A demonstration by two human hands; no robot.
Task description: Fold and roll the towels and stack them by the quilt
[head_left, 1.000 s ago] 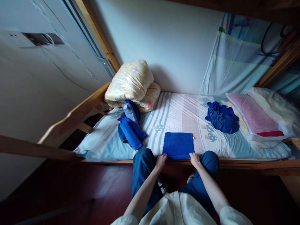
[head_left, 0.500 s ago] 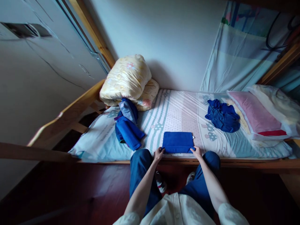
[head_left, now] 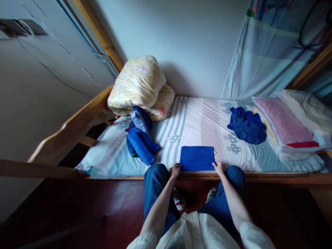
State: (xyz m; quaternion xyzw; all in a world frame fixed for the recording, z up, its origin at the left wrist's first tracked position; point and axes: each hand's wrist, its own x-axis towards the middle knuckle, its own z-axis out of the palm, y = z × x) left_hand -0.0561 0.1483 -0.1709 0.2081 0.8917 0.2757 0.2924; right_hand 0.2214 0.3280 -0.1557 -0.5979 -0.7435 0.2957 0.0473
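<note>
A blue folded cloth garment (head_left: 197,157) lies flat as a neat rectangle at the bed's front edge. A small white tag sticks out on its right side. My left hand (head_left: 175,170) pinches its near left corner, and my right hand (head_left: 218,167) has its fingers closed on the near right corner. A seam or fold line runs across the garment just above the near edge. To the left rest folded blue garments (head_left: 142,143) in a loose stack. Off to the right sits a crumpled blue garment (head_left: 246,125).
A bundled yellow quilt (head_left: 137,83) stands at the back left of the bed. Pink and white pillows (head_left: 285,119) lie at the right end. A wooden side rail (head_left: 70,126) borders the left, and a hanging curtain (head_left: 246,65) covers the back right.
The garment's near edge, earlier lifted and curled at the corners in my fingers, now lies flatter. My hands have barely moved. The view has shifted slightly.
</note>
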